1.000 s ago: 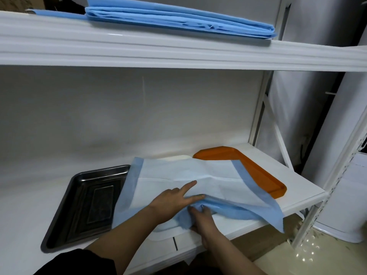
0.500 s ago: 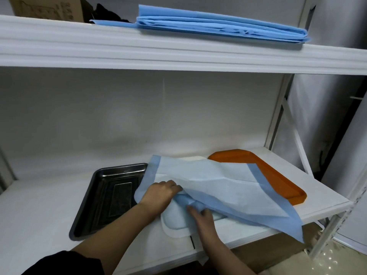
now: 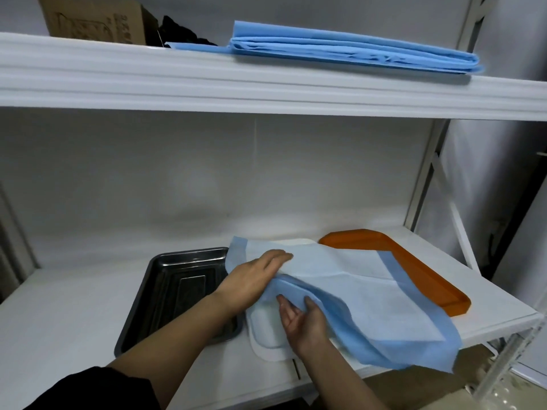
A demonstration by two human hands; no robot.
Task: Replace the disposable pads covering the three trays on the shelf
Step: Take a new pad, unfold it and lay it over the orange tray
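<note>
Lower shelf: white board on a white metal frame, against a pale wall; it carries three trays side by side.
White tray: the middle one and my landmark; only its near-left corner and a strip of far rim show from under the pad.
Disposable pad: pale blue, darker blue border, draped over the white tray; its right edge overlaps the orange tray and its near corner hangs past the shelf front.
My left hand: lies on top of the pad at the white tray's left side, fingers curled over a fold.
My right hand: palm up beneath the pad's near edge, fingertips hooked round it.
Steel tray: left of the white tray, bare.
Orange tray: right of the white tray.
Upper shelf: above the white tray; holds folded blue pads, with a cardboard box further left.
</note>
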